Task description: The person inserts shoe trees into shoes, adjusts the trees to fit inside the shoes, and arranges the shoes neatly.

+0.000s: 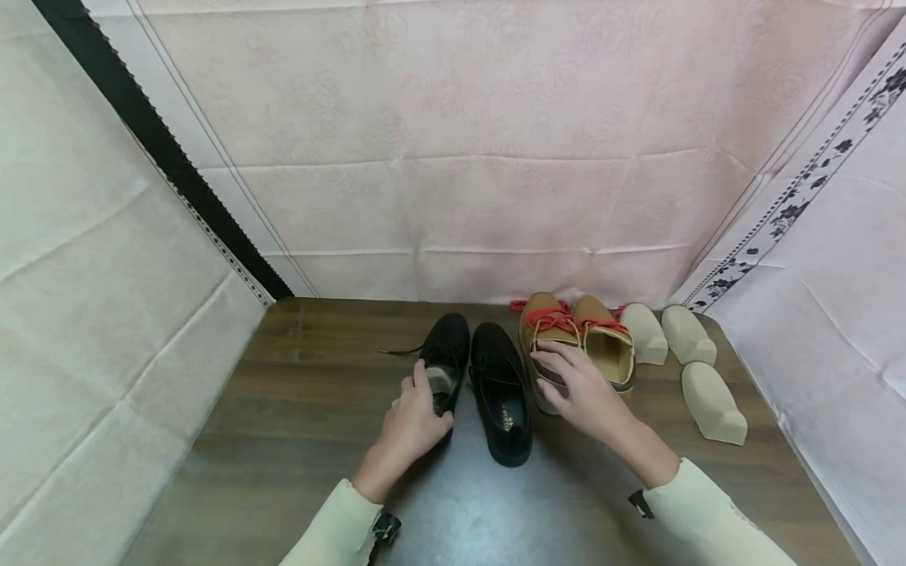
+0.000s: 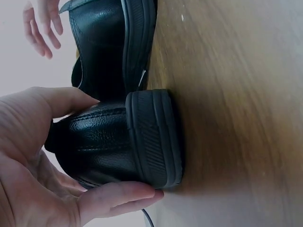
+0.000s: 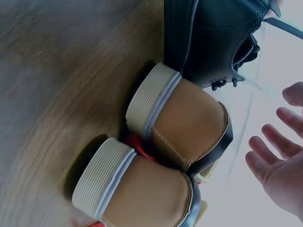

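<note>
My left hand (image 1: 414, 420) grips the heel of the left black shoe (image 1: 447, 342), with thumb and fingers on opposite sides of the heel in the left wrist view. A pale grey piece (image 1: 440, 380) shows in that shoe's opening. Beside it lies the right black shoe (image 1: 499, 397), its dark insole bare. My right hand (image 1: 576, 385) hovers over the tan shoes with fingers spread and loosely bent, holding nothing. The left tan shoe (image 1: 543, 310) has red laces and is partly hidden by this hand. The right tan shoe (image 1: 610, 354) shows a yellowish inside.
Three cream toe-shaped shoe forms stand on the right: one (image 1: 642, 334) beside the tan shoes, another (image 1: 688, 334) near the corner, a third (image 1: 713, 405) in front. The wooden tabletop (image 1: 304, 440) is bounded by pale cloth at the back (image 1: 460, 196) and both sides.
</note>
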The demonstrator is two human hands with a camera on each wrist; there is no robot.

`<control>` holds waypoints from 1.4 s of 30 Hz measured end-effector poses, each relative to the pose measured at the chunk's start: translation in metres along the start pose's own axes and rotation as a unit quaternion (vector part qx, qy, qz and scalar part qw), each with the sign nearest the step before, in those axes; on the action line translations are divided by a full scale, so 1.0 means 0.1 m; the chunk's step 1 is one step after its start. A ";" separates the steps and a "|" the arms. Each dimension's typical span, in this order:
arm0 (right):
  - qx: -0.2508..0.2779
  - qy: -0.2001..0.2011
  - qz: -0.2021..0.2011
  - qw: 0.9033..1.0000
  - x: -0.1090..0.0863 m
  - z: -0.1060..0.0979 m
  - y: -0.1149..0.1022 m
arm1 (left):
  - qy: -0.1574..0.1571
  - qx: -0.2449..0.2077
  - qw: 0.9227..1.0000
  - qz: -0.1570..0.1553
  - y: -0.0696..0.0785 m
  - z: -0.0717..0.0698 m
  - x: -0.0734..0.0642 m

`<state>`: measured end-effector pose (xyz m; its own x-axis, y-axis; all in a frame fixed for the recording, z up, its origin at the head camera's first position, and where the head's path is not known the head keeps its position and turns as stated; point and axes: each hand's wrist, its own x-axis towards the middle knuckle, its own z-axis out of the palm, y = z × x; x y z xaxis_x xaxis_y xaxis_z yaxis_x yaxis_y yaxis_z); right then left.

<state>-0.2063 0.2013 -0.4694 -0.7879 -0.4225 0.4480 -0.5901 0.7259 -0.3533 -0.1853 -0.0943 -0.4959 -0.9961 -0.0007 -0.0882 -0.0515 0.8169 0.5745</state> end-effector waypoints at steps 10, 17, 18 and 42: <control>-0.014 0.009 0.001 1.000 -0.09 -0.08 0.11 | 0.009 0.003 1.000 -0.026 -0.21 -0.21 0.07; -0.034 0.029 -0.011 0.999 -0.14 -0.13 0.21 | 0.010 0.001 0.999 -0.049 -0.40 -0.37 0.15; -0.038 0.031 -0.012 0.999 -0.15 -0.14 0.23 | 0.010 0.000 0.999 -0.053 -0.42 -0.39 0.16; -0.087 0.076 0.005 0.993 -0.51 -0.38 0.60 | 0.005 0.022 0.996 -0.087 -1.04 -0.84 0.46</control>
<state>-0.1949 0.2868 -0.4822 -0.7507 -0.3375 0.5679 -0.5325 0.8180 -0.2177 -0.2314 -0.2281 -0.4910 -0.9730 -0.1494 -0.1758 -0.2202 0.8287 0.5146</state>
